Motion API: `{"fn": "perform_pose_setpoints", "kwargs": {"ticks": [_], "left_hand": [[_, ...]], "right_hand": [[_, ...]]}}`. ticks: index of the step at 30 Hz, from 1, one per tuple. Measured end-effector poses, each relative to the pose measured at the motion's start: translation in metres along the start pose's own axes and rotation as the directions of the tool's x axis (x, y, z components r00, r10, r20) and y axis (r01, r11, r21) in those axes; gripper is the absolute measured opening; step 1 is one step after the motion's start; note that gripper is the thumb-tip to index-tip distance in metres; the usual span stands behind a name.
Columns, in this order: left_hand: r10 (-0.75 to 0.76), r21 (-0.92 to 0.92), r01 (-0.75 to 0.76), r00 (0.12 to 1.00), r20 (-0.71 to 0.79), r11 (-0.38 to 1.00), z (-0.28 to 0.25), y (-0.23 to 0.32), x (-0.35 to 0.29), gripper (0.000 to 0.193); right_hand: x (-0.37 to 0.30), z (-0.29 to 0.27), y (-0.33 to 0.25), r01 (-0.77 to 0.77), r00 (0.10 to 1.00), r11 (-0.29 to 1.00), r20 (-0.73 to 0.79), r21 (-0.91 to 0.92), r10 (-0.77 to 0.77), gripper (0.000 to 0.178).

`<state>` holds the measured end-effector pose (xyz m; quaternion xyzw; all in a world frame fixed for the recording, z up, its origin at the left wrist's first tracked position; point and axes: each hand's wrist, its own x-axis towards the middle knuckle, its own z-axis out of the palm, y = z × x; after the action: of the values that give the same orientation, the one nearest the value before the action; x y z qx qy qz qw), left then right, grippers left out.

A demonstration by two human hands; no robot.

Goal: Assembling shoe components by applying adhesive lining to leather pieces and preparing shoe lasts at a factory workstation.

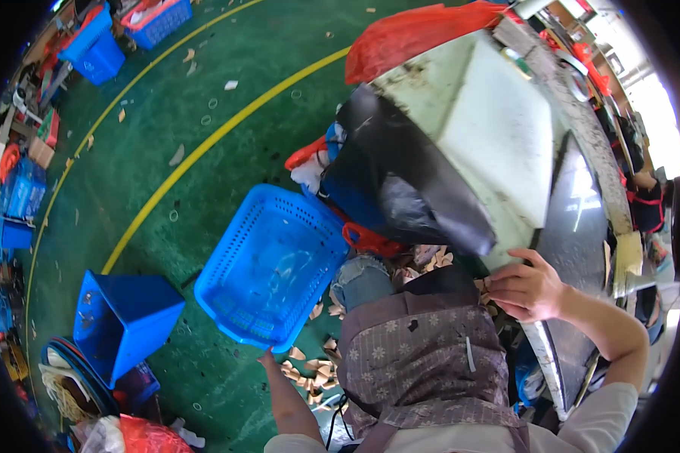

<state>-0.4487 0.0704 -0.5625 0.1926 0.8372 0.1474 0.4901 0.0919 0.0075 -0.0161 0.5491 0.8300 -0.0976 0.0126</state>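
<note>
Held out over the floor on my left is an oblong blue plastic basket [310, 198] with perforated sides and no pieces visible inside. My left hand [267, 358] is closed at its near rim, most of the fingers hidden by the basket. On the other side, my right hand [527, 288] has its fingers curled at the near edge of a pale green board [506, 241]. Small tan pieces [482, 290] show by those fingertips; whether one is gripped I cannot make out. A dark apron [423, 355] covers my lap.
More tan pieces [317, 377] lie scattered on the green floor [227, 174]. A blue bin [140, 325] rests tipped at left. The work surface carries a whitish block [502, 128], a black sheet [408, 158] and a red bag [408, 34]. A grey metal panel [574, 219] stands at right.
</note>
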Motion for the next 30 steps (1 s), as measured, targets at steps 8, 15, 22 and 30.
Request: {"fn": "perform_pose_setpoints", "kwargs": {"ticks": [8, 15, 22, 30], "left_hand": [[-0.257, -0.404, 0.328, 0.941, 0.221, 0.854, 0.007, -0.029, 0.047, 0.072], [-0.024, -0.436, -0.098, 0.964, -0.266, 0.895, -0.03, 0.018, 0.001, 0.045], [-0.135, -0.187, 0.003, 0.702, -0.699, 0.982, -0.155, -0.069, -0.078, 0.049], [0.083, 0.099, -0.023, 0.745, -0.662, 0.995, -0.225, -0.151, -0.121, 0.038]], "right_hand": [[0.002, 0.0, -0.007, -0.007, 0.994, 0.994, 0.111, -0.112, 0.02, 0.018], [-0.007, 0.007, 0.001, 0.011, 0.995, 0.997, 0.097, -0.079, -0.003, 0.022], [-0.003, 0.005, -0.002, 0.012, 0.998, 0.996, 0.059, -0.084, -0.007, 0.02], [0.004, 0.006, -0.002, 0.012, 1.0, 0.999, -0.012, -0.043, -0.012, 0.016]]}}
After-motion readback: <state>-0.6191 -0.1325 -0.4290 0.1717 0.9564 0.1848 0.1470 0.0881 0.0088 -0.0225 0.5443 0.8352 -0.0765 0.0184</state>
